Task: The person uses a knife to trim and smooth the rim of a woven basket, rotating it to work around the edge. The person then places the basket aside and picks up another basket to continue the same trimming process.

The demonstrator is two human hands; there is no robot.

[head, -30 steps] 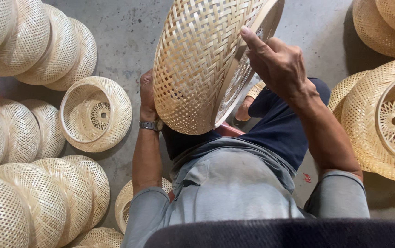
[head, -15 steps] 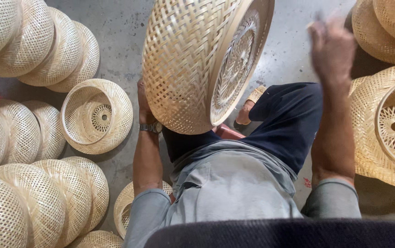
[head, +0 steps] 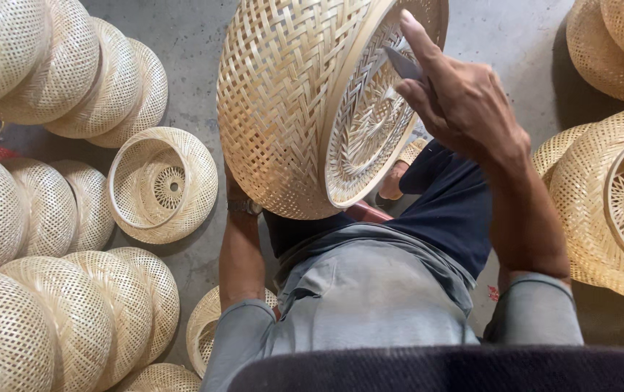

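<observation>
While the right hand [head: 464,109] is pinching a small grey blade [head: 403,62] between thumb and bent fingers, with the forefinger stretched out along the rim, the blade is pressing against the inner edge of a woven bamboo basket [head: 290,94]. That basket is standing tilted on its side above the person's lap, its open mouth turned toward the right hand. From below, the left hand [head: 233,190] is propping it, but the basket is hiding those fingers, so I cannot tell whether they are spread or curled. A wristwatch [head: 244,207] is showing just under the basket's lower edge. Round about, more baskets are lying on the concrete floor [head: 203,43]: a row of domed ones [head: 58,72] at the upper left, one open basket [head: 163,185] mouth-up nearby, and others at the right [head: 617,189]. As I judge it, the blade could slip off the smooth rim and nick a strip or the forefinger, since the basket is resting on one unseen hand and could roll.
</observation>
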